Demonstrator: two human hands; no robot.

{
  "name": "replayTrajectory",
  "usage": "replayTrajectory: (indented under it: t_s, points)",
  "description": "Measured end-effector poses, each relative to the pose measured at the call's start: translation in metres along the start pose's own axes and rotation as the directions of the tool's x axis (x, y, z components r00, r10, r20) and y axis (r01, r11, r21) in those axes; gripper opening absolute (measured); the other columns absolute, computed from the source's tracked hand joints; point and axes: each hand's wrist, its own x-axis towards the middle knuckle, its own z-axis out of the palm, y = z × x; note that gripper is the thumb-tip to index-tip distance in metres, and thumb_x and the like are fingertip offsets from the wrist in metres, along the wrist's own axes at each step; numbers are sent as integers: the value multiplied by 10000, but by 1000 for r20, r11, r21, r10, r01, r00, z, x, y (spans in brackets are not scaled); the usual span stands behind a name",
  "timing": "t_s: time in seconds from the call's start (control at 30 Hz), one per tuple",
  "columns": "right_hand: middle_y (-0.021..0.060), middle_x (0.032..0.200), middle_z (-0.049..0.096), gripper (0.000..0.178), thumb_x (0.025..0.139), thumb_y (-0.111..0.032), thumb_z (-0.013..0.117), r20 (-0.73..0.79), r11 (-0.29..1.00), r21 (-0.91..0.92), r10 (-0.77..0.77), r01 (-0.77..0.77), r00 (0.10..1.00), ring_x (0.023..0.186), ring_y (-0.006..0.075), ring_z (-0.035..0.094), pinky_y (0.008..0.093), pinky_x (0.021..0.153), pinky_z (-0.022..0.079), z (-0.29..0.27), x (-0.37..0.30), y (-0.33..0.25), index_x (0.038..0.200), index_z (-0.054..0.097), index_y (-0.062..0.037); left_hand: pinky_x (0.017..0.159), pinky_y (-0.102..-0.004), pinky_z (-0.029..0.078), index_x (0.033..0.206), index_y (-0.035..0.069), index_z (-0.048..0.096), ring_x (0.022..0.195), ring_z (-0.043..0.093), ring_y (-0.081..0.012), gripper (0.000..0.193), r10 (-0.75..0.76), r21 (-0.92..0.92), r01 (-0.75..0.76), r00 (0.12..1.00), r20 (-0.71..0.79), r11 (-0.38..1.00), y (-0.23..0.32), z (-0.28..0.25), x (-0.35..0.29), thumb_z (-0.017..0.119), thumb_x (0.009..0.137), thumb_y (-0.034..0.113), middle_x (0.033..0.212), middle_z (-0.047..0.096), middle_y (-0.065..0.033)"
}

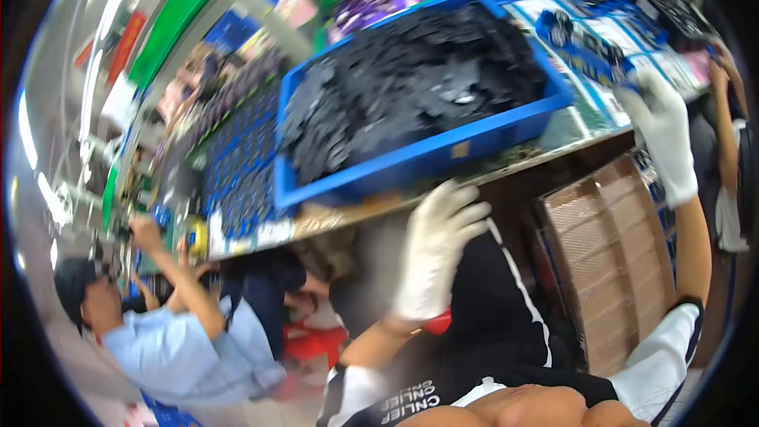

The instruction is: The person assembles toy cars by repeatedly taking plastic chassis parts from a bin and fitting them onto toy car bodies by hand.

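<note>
White gloves cover both hands. My left hand [443, 249] hovers over my lap, just short of the bench edge, its fingers apart and nothing visible in them. At the right side of the bench, my right hand [664, 130] reaches forward with bent fingers closed on the near end of a long blue holder [585, 47] carrying black parts. Motion blur softens its fingertips. Between the hands, farther off, stands a large blue bin [379, 160] heaped with thin black pieces [411, 83].
Left of the bin lie rows of blue and black parts [241, 158]. Brown ribbed trays [609, 253] stand beside my right leg. Purple packages [387, 4] fill bins at the back. A co-worker in a light blue shirt [190, 352] works at the left; another person's arm [723, 126] shows far right.
</note>
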Motion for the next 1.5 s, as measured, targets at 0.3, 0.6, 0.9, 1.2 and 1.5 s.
replayTrajectory:
  t_s: [0.3,0.6,0.9,1.2,1.5]
  points:
    - [164,816,644,198,773,-101,700,719,898,100,-363,428,592,763,347,639,366,691,516,108,-108,-86,958,657,-45,1005,-519,385,1340,178,405,1174,498,-333,766,89,-614,-281,942,-324,738,-5,-3,-27,536,783,687,1281,510,-115]
    - [177,765,649,397,888,-412,561,360,646,-416,-530,641,768,759,333,646,397,708,501,221,11,-118,840,643,-26,1013,-541,393,1296,126,475,1162,511,-344,737,40,-662,-439,849,-527,608,8,-65,-68,467,830,697,1201,564,-142]
    - [154,842,654,315,879,-375,581,256,643,-519,-512,563,820,804,333,632,414,712,476,244,38,-106,892,656,-69,1032,-514,392,1369,141,389,1201,483,-333,766,134,-704,-453,878,-460,547,20,-82,-89,522,823,661,1304,500,-142]
    - [-70,712,411,232,925,-205,545,588,983,77,-181,168,788,657,30,386,216,557,314,170,-90,-127,779,523,-26,1016,-637,347,1336,134,448,1190,501,-394,779,118,-836,-269,963,-242,479,33,-71,-93,598,770,647,1382,475,-87]
    - [117,718,522,158,867,-127,530,749,888,28,-322,458,579,693,256,526,337,641,411,168,-114,-85,801,528,17,933,-635,432,1320,109,473,1094,570,-355,811,4,-814,-167,980,-198,557,30,-63,-93,543,774,704,1196,586,-105]
